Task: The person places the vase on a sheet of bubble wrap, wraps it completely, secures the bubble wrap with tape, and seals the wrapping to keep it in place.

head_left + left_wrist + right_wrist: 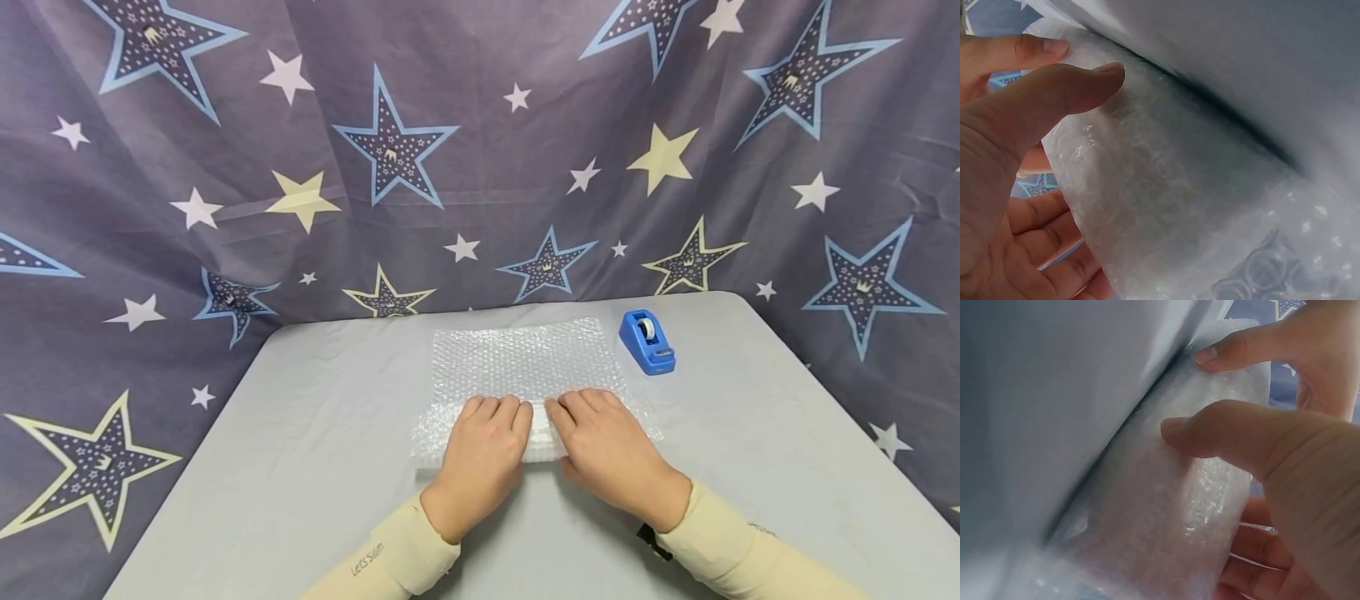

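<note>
A sheet of clear bubble wrap lies on the table, its near end rolled into a thick bundle. Whatever the roll may contain is hidden by the layers. My left hand grips the roll left of its middle, fingers over the top and thumb on the near side. Just to the right, my right hand holds the same roll, its thumb against the near face. In both wrist views the rolled bubble wrap looks plump, with fingers curved around its far side.
A blue tape dispenser with a roll of tape stands at the back right, beside the sheet's far corner. The table has a pale grey cover. A star-printed dark curtain hangs behind and along both sides.
</note>
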